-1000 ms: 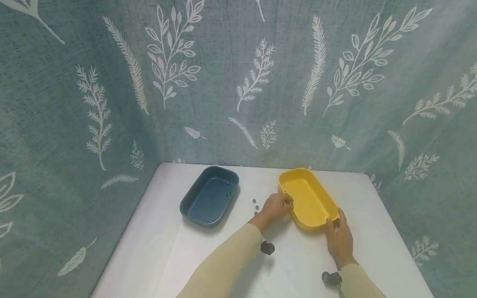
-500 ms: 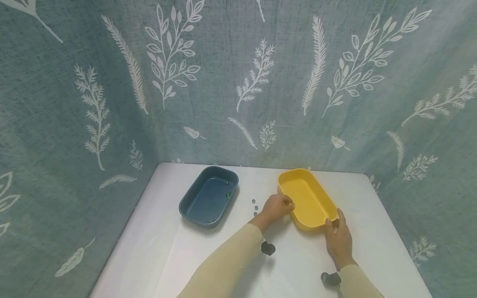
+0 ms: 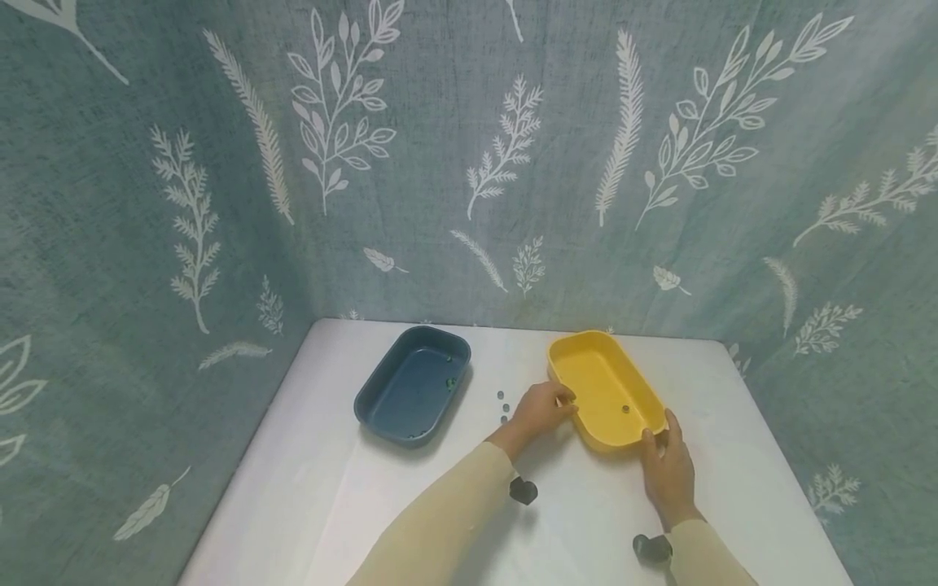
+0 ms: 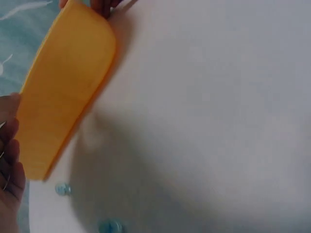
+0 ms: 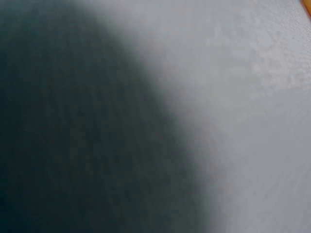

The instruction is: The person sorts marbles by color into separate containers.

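Note:
My left hand (image 3: 542, 405) is at the left rim of a yellow tray (image 3: 597, 382), thumb and forefinger parted over the edge with nothing visible between them. In the left wrist view its fingers (image 4: 12, 160) lie beside the yellow wall. My right hand (image 3: 667, 464) holds the tray's near right corner, thumb and fingers on the rim. One small round dark bead-like piece (image 3: 626, 409) lies inside the tray. Just left of my left hand, several small bluish round pieces (image 3: 506, 408) lie on the table; in the left wrist view one piece (image 4: 63, 189) looks translucent blue.
A dark blue tray (image 3: 374, 391) stands on the left of the white table (image 3: 308, 456), with several small green pieces (image 3: 450, 382) inside along its right side. A leaf-patterned cloth (image 3: 440, 203) hangs behind and at both sides. The right wrist view is mostly blurred dark shadow.
The small round piece has appeared in the yellow tray since half a second ago. My left thumb and forefinger have parted slightly; the right hand and both trays have stayed in place.

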Demonstrator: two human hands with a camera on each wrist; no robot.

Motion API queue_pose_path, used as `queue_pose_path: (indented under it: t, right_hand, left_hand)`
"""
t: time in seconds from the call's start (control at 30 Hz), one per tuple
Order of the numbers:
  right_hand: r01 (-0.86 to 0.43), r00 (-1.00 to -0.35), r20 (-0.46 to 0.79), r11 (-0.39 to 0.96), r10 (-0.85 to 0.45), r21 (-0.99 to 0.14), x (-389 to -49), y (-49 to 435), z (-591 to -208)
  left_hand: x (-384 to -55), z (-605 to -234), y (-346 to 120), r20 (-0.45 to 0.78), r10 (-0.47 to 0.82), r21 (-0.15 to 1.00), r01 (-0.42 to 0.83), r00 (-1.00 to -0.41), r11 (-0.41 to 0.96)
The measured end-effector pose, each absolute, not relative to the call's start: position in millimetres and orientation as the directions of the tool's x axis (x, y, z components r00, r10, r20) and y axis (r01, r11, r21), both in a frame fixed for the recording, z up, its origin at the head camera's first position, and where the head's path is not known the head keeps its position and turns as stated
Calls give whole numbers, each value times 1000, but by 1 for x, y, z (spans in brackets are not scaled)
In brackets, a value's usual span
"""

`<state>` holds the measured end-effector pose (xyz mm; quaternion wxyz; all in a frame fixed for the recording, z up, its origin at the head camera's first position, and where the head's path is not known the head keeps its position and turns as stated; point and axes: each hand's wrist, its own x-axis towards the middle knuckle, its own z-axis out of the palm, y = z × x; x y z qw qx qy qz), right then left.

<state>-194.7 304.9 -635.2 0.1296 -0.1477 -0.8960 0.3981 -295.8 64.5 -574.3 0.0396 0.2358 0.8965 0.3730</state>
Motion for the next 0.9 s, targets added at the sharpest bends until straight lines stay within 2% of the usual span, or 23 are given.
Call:
queue_pose_path:
  t: [0.3,0.5,0.67,0.9]
  right_hand:
    - [165,-928,97,629,360,-760,-195,303,-635]
    - [128,-927,142,649,347,-750,-194,307,-631]
    - [147,-929,113,635,351,-759,-194,307,-632]
    - [112,-929,145,632,340,-767,-191,304,-630]
  left_hand:
    - [-293,-576,34,114,446,670,400,-888,625]
    - [-289,-575,16,102,429,650,387,-897,654]
    - [-284,-577,5,102,448,609,412,-888,678]
    - [-274,-592,-8,88,460,576,422,-884,700]
